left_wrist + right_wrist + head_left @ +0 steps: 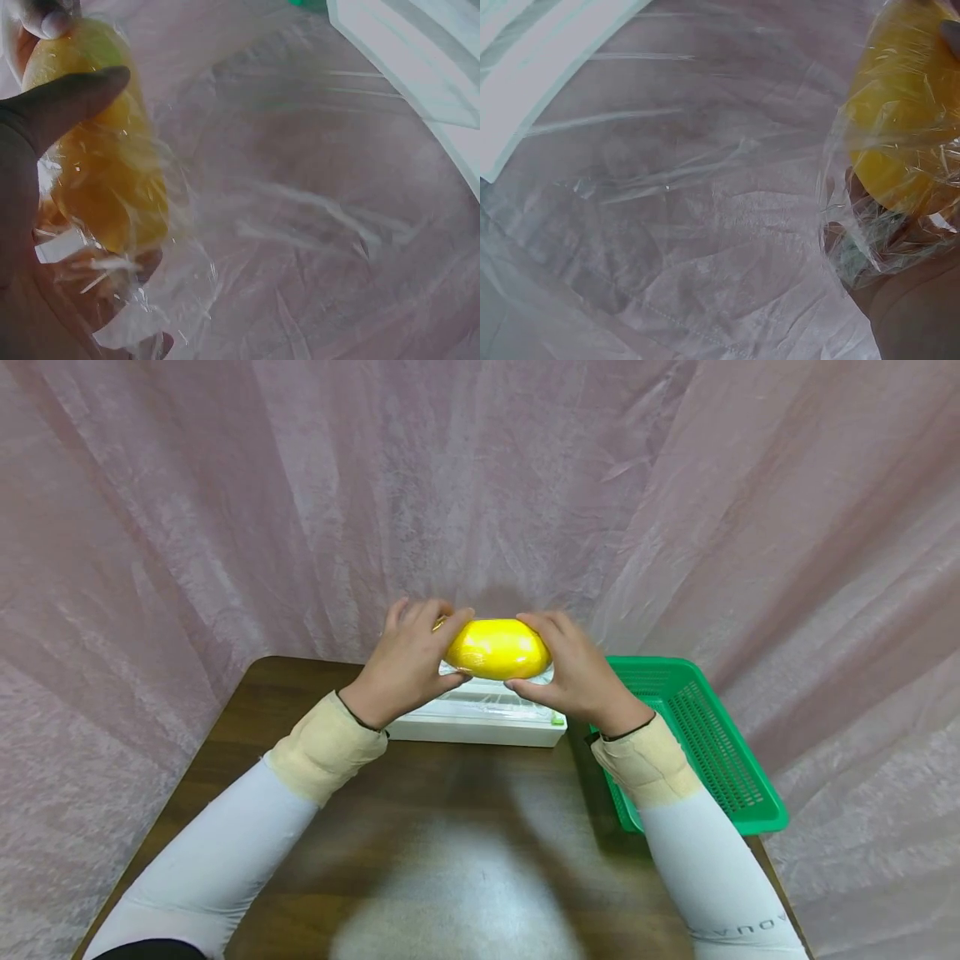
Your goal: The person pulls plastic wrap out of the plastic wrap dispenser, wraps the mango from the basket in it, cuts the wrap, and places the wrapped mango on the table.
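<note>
A glossy yellow oval object (pixel 498 649), wrapped in clear film, is held up between both hands above a white box (pixel 472 729). My left hand (pixel 408 656) grips its left end, thumb and fingers curled round it. At the other end my right hand (pixel 573 668) grips it the same way. In the left wrist view the yellow object (pixel 112 172) shows loose, crinkled film around its lower end. Film also bunches over the yellow object (pixel 900 112) in the right wrist view, and a clear sheet stretches toward the white box (pixel 547 67).
A green plastic basket (pixel 720 752) stands at the right edge of the brown wooden table (pixel 420 843), partly behind the right forearm. A pinkish curtain (pixel 480 485) hangs behind the table.
</note>
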`<action>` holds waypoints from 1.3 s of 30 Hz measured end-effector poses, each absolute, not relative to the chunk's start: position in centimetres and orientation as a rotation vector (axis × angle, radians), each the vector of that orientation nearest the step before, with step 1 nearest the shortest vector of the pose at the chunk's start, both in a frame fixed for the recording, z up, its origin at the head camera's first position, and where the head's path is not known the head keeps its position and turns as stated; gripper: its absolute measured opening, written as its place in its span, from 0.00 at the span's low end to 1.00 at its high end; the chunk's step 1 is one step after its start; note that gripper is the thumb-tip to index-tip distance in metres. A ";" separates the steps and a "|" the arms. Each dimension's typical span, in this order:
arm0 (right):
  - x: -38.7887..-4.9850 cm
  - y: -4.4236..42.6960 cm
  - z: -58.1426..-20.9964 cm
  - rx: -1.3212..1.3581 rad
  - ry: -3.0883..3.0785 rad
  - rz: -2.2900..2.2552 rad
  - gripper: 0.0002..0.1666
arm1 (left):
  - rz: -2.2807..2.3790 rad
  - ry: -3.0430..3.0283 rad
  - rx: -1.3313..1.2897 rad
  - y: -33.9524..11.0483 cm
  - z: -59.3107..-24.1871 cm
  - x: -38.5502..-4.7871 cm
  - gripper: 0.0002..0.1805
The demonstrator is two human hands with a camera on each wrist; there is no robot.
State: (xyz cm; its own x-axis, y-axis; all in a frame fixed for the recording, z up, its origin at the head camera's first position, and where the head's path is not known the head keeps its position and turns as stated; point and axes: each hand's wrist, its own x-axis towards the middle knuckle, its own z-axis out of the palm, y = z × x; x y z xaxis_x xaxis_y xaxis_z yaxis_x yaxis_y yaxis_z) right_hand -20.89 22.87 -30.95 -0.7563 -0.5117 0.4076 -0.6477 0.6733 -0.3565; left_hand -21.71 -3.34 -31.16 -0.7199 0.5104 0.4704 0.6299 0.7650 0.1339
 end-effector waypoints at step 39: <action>-9.3 22.4 -42.4 0.951 -2.760 0.898 0.51 | -0.498 -2.783 -1.113 -6.2 -41.8 -10.7 0.51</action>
State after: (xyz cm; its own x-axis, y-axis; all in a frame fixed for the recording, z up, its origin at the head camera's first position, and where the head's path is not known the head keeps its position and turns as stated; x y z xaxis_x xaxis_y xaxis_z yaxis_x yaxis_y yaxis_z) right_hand -9.25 22.36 -42.37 -0.8026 -0.5361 0.2615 -0.5873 0.6338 -0.5034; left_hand -10.72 -6.19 -41.78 -0.7268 0.6526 0.2142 0.6864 0.6785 0.2616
